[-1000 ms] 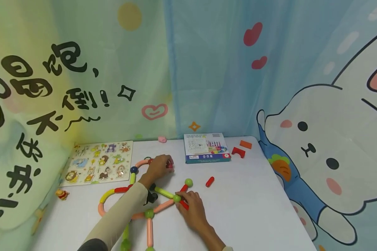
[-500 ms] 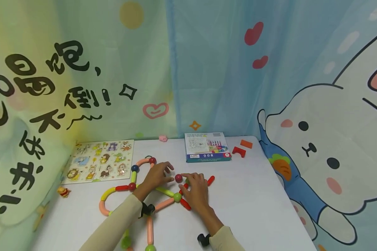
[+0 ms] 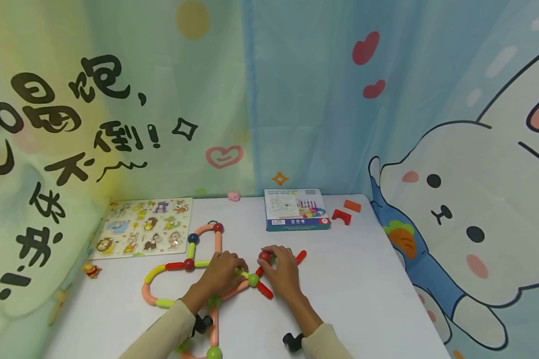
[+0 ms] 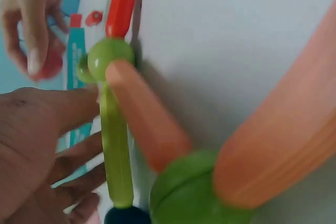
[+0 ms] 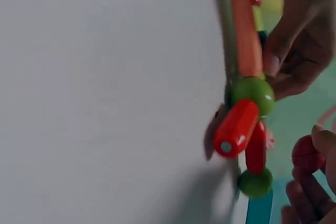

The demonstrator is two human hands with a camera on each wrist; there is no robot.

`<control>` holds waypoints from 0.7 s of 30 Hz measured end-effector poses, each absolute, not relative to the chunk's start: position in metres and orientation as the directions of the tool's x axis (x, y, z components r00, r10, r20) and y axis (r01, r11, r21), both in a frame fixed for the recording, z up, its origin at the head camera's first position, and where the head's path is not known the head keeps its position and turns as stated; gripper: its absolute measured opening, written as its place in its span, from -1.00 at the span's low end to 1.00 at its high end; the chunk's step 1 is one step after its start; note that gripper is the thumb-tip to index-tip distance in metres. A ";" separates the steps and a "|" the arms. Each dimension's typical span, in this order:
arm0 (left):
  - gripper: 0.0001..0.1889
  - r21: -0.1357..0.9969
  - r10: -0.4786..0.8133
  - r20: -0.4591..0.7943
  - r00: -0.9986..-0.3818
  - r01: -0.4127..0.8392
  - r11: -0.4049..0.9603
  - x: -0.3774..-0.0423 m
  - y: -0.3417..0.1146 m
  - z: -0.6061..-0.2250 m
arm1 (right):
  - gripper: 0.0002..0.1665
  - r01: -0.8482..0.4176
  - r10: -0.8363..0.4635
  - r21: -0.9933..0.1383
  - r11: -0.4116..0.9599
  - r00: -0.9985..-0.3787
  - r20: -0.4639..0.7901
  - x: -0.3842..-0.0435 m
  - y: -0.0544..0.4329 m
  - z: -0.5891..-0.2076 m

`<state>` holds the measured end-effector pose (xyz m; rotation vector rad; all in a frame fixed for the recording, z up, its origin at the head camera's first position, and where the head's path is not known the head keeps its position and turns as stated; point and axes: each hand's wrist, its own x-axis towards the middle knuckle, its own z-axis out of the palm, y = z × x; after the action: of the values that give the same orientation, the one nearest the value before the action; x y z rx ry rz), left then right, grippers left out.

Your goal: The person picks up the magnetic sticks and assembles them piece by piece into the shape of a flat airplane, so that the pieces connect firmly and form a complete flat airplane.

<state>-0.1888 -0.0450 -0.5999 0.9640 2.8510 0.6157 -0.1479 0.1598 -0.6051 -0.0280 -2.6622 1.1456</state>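
My right hand [image 3: 284, 274] pinches a red magnetic ball [image 5: 308, 155] between thumb and fingers, held above the table. My left hand [image 3: 222, 273] grips a yellow-green magnetic stick [image 4: 116, 150] near the green ball [image 3: 253, 280] that joins several sticks. From that ball two red sticks [image 5: 236, 128] branch out, one ending in another green ball [image 5: 255, 182]. A peach stick [image 5: 245, 30] runs from the joint to a further green ball [image 4: 197, 192]. Part of the gripped stick lies hidden under the left hand in the head view.
More sticks and balls form a loop [image 3: 149, 294] and an arch [image 3: 218, 242] to the left. A loose red stick [image 3: 301, 257] lies right of the hands. Behind are an animal puzzle board [image 3: 143, 229], a toy box [image 3: 296, 209], a red arch block [image 3: 341, 217] and an orange block [image 3: 352, 205].
The right hand has left the green joint and now has the red ball, which the left hand brought over from the far side. The left hand has come back down to the yellow-green stick.
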 end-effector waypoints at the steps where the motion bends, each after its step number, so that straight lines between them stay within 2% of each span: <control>1: -0.73 0.398 0.595 0.075 -0.800 0.571 0.718 -0.185 -0.044 -0.600 | -0.60 -0.062 0.134 -0.751 0.657 -0.971 0.197 -0.140 0.164 -0.605; 6: -0.59 0.392 0.655 0.092 -0.750 0.632 0.669 -0.166 -0.032 -0.602 | -0.61 0.060 0.191 -0.837 0.544 -0.980 0.054 -0.102 0.188 -0.611; 11: -0.56 0.295 0.661 0.097 -0.744 0.656 0.695 -0.158 -0.016 -0.608 | -0.61 0.117 0.095 -0.833 0.541 -0.992 -0.078 -0.081 0.201 -0.615; 16: -0.59 0.213 0.639 0.112 -0.761 0.646 0.733 -0.159 -0.006 -0.616 | -0.60 0.102 0.037 -0.841 0.532 -0.995 -0.097 -0.077 0.198 -0.617; 21: -0.65 0.228 0.614 0.147 -0.775 0.631 0.742 -0.158 -0.004 -0.618 | -0.60 0.089 0.043 -0.851 0.518 -0.996 -0.077 -0.078 0.195 -0.619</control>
<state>-0.1579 -0.0042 -0.6183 1.0703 2.9898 0.4272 -0.0780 0.1954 -0.6187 -0.1209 -2.7771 1.5606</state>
